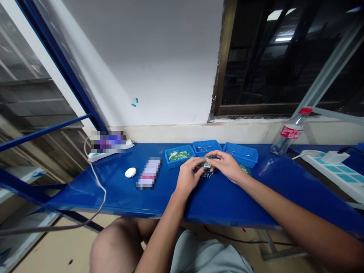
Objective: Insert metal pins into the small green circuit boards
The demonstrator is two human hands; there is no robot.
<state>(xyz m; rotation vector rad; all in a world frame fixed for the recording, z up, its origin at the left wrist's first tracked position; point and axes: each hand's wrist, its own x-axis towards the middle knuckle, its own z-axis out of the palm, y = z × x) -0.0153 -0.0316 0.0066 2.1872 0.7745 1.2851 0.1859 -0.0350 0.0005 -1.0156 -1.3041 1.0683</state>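
Note:
My left hand (188, 173) and my right hand (224, 165) meet over the blue table, fingers pinched round a small clear-and-green packet (207, 164). Its contents are too small to make out. Just under the hands lies a loose pile of dark and silvery screws (209, 174), partly hidden by the fingers. Behind the left hand a blue bin (179, 164) contains several green-tinted plastic packets (178, 154). A second blue bin (207, 143), with a few long metal pieces, stands behind the hands. The third blue bin (251, 160) has a few screws in it. Beside the right wrist lies another green packet (245, 169).
On the left are a blurred-out phone-like object (149, 172), a round white case (131, 172) and a power strip (110, 152) with a hanging cable (100, 184). A red-capped bottle (290, 133) and a white power strip (335, 170) stand to the right.

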